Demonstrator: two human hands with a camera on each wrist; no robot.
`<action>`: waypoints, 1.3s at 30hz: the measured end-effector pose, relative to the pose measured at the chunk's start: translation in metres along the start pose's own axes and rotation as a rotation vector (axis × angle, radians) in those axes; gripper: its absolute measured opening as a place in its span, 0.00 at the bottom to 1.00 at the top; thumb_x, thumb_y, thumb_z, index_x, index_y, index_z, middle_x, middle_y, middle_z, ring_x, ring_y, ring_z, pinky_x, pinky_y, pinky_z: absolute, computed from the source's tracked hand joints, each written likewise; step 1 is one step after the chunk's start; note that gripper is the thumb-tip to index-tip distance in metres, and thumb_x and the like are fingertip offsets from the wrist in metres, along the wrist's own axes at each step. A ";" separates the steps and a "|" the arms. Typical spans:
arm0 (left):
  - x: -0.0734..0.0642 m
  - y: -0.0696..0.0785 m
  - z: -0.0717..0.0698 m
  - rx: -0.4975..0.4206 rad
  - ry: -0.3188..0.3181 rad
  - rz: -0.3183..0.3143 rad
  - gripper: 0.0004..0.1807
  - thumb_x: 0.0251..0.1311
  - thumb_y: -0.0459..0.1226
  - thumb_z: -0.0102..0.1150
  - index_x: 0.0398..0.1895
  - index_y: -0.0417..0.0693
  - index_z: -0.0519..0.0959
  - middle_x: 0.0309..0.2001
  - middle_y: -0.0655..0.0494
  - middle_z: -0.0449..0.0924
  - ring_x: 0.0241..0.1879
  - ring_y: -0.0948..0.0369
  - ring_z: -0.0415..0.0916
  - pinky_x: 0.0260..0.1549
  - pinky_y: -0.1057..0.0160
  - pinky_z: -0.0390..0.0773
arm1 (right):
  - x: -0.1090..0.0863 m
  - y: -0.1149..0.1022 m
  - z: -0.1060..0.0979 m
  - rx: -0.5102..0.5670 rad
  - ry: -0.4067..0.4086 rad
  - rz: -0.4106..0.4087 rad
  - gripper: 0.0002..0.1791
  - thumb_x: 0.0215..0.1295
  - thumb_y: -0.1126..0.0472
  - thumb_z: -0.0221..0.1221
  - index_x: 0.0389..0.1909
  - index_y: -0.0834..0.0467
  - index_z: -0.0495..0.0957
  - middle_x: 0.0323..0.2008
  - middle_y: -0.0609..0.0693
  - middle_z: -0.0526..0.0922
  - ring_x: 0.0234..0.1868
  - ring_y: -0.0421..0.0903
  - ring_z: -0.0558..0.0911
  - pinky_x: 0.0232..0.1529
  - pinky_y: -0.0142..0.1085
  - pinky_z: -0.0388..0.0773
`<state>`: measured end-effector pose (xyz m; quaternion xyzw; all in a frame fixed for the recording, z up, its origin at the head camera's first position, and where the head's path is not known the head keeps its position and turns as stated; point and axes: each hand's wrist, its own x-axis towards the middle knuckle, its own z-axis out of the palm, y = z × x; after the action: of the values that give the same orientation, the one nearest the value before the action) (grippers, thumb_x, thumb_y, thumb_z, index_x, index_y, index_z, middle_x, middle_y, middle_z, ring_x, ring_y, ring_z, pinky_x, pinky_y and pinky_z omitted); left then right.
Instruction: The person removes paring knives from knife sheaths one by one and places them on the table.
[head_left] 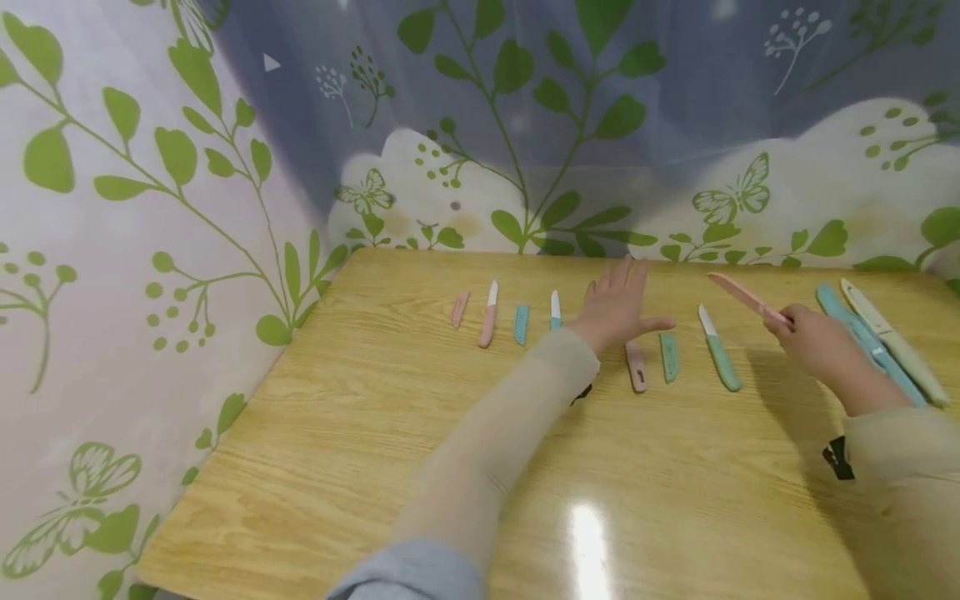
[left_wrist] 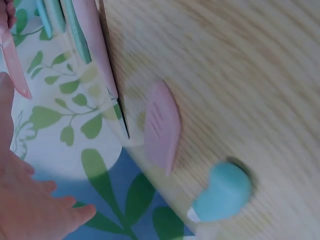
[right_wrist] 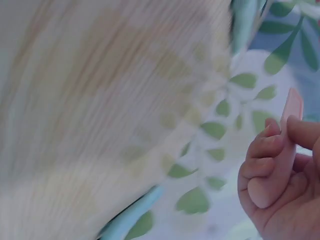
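Note:
My right hand [head_left: 817, 346] grips a pink knife [head_left: 738, 293] by its handle, raised above the table; its blade part looks pink too, as if in a cover. In the right wrist view, fingers curl round the pink handle [right_wrist: 275, 180]. With fingers spread, my left hand [head_left: 617, 308] reaches over the row and holds nothing. It partly hides a pink knife [head_left: 636, 367] and a blue knife [head_left: 555, 310]. Below it in the left wrist view lies a pink blade cover [left_wrist: 162, 127]. Between the hands lie a green cover [head_left: 669, 358] and a green knife [head_left: 720, 354].
Left in the row are a pink cover [head_left: 460, 309], a pink knife [head_left: 488, 321] and a blue cover [head_left: 521, 325]. Beside my right hand lie a long blue tool [head_left: 862, 329] and a pale green one [head_left: 892, 337]. Patterned cloth borders the wooden table [head_left: 337, 467].

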<state>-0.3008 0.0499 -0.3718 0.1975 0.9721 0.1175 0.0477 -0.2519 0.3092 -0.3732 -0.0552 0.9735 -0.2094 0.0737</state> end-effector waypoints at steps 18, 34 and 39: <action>-0.038 -0.017 0.000 0.165 -0.011 0.181 0.59 0.55 0.72 0.43 0.74 0.63 0.20 0.75 0.60 0.13 0.73 0.52 0.12 0.70 0.39 0.30 | -0.012 -0.091 0.032 -0.112 0.017 -0.256 0.19 0.75 0.55 0.50 0.43 0.70 0.76 0.24 0.51 0.78 0.21 0.42 0.72 0.24 0.37 0.68; -0.054 -0.020 0.004 0.206 -0.091 0.385 0.35 0.70 0.61 0.31 0.76 0.61 0.51 0.74 0.65 0.55 0.77 0.60 0.41 0.73 0.51 0.44 | -0.025 -0.107 0.038 -0.099 0.037 -0.318 0.19 0.74 0.54 0.52 0.44 0.68 0.80 0.30 0.52 0.83 0.24 0.40 0.75 0.27 0.37 0.72; -0.054 -0.022 0.002 0.159 -0.038 0.486 0.25 0.74 0.52 0.38 0.69 0.58 0.67 0.68 0.63 0.69 0.71 0.63 0.58 0.69 0.59 0.57 | -0.029 -0.107 0.037 -0.088 0.064 -0.345 0.18 0.74 0.54 0.52 0.41 0.66 0.80 0.29 0.51 0.82 0.24 0.40 0.75 0.27 0.37 0.71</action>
<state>-0.2592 0.0091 -0.3771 0.4307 0.9011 0.0450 0.0207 -0.2086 0.2018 -0.3589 -0.2178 0.9596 -0.1780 0.0032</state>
